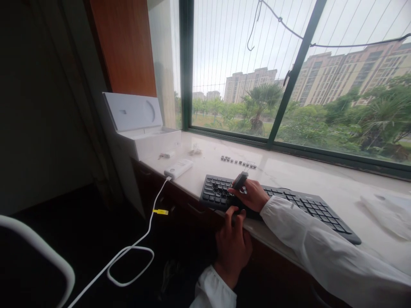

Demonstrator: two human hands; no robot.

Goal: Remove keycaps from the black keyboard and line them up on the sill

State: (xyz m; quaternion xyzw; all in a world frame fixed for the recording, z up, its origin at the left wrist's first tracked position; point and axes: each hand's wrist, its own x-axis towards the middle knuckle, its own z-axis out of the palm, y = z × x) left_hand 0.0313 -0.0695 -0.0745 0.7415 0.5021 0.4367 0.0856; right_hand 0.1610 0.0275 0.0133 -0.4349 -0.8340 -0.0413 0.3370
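Note:
A black keyboard (308, 209) lies near the front edge of the white sill, with several of its keycaps off on the left part. Over that part, my right hand (252, 194) is closed around a small dark keycap puller (240, 180), whose thin wire loops point up and away from the keys. The puller's lower end is partly hidden by my fingers. My left hand (234, 244) rests its bent, parted fingertips at the keyboard's front edge and holds nothing. Behind the keyboard, several loose keycaps (236, 161) sit in a row.
An open white box (157, 143) stands at the sill's left end. Near it lie a white power bank (178, 168) with a white cable (150, 218), and small items (165, 155). Clear plastic wrapping (385, 211) lies at right. The window (231, 134) borders the sill's back.

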